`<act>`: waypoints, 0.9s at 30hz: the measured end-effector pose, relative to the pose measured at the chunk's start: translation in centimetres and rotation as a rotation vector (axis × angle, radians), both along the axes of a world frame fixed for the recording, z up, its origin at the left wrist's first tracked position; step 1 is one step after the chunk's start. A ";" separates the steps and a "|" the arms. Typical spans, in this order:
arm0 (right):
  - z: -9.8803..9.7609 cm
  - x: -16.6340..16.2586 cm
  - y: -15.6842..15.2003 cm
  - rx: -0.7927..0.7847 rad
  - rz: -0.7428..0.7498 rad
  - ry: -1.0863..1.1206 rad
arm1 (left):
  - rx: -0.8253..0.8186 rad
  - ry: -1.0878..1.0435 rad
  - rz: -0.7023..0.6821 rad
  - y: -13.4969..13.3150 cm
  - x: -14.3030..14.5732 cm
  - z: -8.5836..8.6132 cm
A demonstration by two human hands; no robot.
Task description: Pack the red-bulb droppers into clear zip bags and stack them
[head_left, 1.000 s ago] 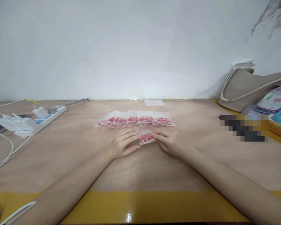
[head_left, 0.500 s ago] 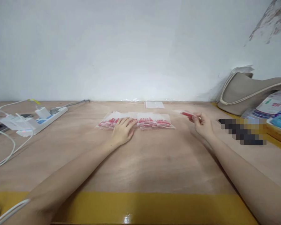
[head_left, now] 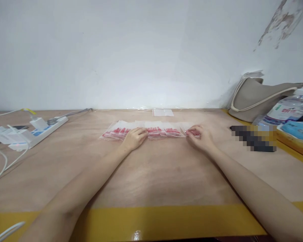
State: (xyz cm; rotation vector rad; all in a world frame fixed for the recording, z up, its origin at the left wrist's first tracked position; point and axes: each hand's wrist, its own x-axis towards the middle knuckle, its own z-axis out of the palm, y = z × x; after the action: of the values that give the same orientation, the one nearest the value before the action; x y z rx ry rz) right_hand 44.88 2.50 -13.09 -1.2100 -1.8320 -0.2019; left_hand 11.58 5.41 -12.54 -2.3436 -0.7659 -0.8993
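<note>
A row of small clear zip bags [head_left: 155, 126] with red pieces inside lies overlapping across the middle of the table. My left hand [head_left: 135, 138] rests on the row left of its middle, palm down with fingers stretched out. At the row's right end, my right hand [head_left: 202, 137] has its bent fingers on one more small clear bag [head_left: 185, 127], which lies against its neighbour. Red shows through the plastic under those fingertips, and the hand covers part of the bag.
A small stack of white-looking bags [head_left: 163, 112] lies near the wall. On the left sits a power strip [head_left: 50, 132] with chargers and white cables. To the right are a blurred-out dark object [head_left: 255, 138], a grey-beige bag [head_left: 257, 99], a plastic bottle [head_left: 282, 110] and a blue packet [head_left: 299, 131].
My right hand has moved left and down, bringing the bag it held in the air to the row's right end. My left hand stays on the row. The view has shifted slightly.
</note>
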 end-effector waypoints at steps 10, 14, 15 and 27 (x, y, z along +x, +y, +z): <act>0.8 -9.6 -3.6 0.339 0.312 -0.572 | 0.001 0.079 -0.161 -6.2 -2.0 0.6; 0.4 -9.8 -3.2 0.437 0.307 -0.631 | 0.075 0.134 -0.200 -6.9 -2.1 0.6; 0.3 -9.8 -3.1 0.438 0.303 -0.619 | 0.087 0.137 -0.203 -6.9 -2.1 0.5; 0.5 -9.2 -4.9 0.321 0.450 -0.583 | 0.130 0.264 -0.240 -7.3 -2.0 0.4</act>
State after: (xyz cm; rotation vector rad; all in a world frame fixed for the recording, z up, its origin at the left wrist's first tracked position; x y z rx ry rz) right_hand 35.73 -2.44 -12.54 -0.5170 -2.4027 -0.6128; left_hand 9.59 -1.86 -12.18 -2.4056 -0.3161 -0.6911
